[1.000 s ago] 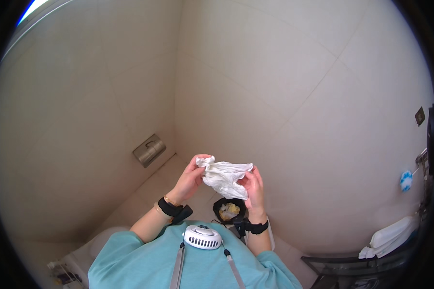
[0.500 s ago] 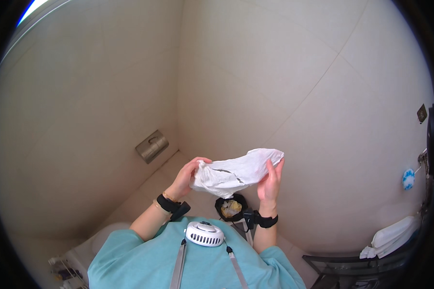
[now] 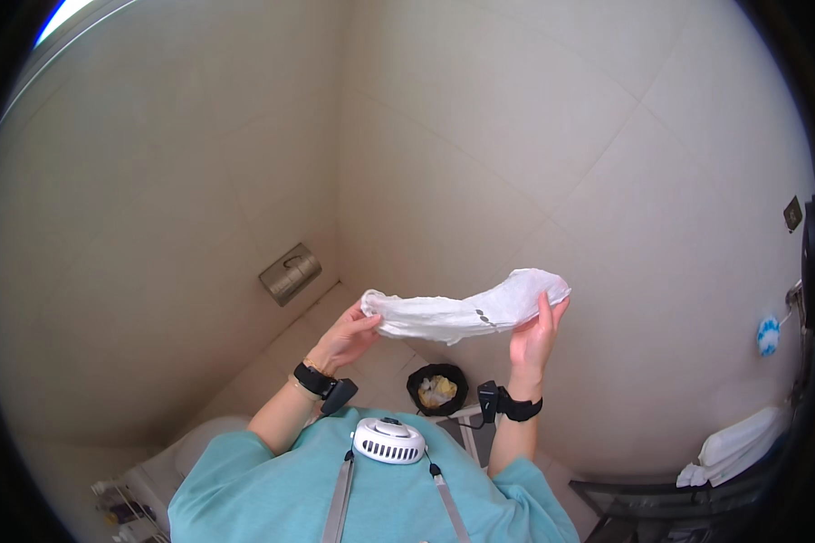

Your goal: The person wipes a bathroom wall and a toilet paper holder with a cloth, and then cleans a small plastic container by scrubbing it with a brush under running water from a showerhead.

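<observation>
My left hand (image 3: pixel 346 333) and right hand (image 3: pixel 534 333) each pinch one end of the white bag (image 3: pixel 462 312); I should pull evenly, without tearing.

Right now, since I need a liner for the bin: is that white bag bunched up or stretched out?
Stretched out: the white bag spans lengthwise between the left hand and right hand, though not opened.

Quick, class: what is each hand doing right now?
Left hand: closed on one end of the white plastic bag.
Right hand: closed on the bag's other end.
</observation>
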A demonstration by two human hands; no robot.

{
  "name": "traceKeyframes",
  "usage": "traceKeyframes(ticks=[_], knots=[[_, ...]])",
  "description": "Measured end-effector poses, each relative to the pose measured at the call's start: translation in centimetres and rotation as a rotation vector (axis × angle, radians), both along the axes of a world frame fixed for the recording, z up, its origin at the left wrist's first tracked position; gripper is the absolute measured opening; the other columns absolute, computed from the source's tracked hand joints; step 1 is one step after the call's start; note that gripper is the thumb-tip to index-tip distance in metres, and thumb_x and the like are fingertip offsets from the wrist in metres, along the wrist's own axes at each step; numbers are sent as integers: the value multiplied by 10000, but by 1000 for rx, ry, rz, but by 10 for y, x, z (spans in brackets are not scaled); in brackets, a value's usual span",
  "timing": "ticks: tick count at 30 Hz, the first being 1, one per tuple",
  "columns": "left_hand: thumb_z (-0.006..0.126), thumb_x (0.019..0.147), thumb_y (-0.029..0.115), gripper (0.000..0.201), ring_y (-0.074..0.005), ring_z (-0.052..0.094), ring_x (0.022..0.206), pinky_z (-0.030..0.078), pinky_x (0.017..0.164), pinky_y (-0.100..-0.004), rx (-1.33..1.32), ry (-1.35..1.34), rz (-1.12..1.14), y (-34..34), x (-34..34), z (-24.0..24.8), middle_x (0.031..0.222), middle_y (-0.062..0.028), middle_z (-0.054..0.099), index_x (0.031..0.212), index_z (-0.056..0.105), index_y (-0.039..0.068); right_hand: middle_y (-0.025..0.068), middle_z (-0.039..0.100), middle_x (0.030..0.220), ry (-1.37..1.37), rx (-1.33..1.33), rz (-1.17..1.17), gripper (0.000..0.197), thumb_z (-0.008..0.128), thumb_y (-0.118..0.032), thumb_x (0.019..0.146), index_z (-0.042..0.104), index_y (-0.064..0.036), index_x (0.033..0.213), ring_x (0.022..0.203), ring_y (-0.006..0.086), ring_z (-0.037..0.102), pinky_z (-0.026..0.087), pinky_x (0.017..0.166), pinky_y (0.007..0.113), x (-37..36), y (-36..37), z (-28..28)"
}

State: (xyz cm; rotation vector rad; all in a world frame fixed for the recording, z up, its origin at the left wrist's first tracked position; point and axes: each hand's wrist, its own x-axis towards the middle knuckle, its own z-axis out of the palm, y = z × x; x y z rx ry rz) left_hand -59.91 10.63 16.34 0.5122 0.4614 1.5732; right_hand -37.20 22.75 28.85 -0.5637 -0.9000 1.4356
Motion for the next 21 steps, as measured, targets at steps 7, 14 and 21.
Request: traceKeyframes(ticks=[7, 14, 21], knots=[[368, 636, -149, 601, -177, 483, 1084, 423, 873, -310, 32, 246, 166, -2, -24, 10, 1153, -36, 523, 1187, 464, 70, 62, 427, 1176, -26, 49, -6, 422, 435, -133, 893, 238, -163, 1265, 1071, 197, 453, 422, 831, 362, 2, -16, 9], [476, 680, -79, 636, -173, 460, 1111, 394, 924, -335, -66, 259, 152, -8, -15, 30, 1218, -40, 462, 1282, 344, 81, 48, 438, 1178, -25, 58, 27, 397, 446, -168, 893, 275, -170, 1251, 1040, 177, 478, 454, 761, 324, -1, -14, 10], [514, 681, -19, 667, -140, 442, 1116, 326, 972, -295, 114, 356, -141, -16, -15, 51, 1218, -38, 457, 1312, 309, 48, 29, 579, 1005, -131, -461, 446, 258, 485, -269, 876, 521, -100, 1067, 948, 161, 538, 444, 786, 313, 36, 71, -150]])
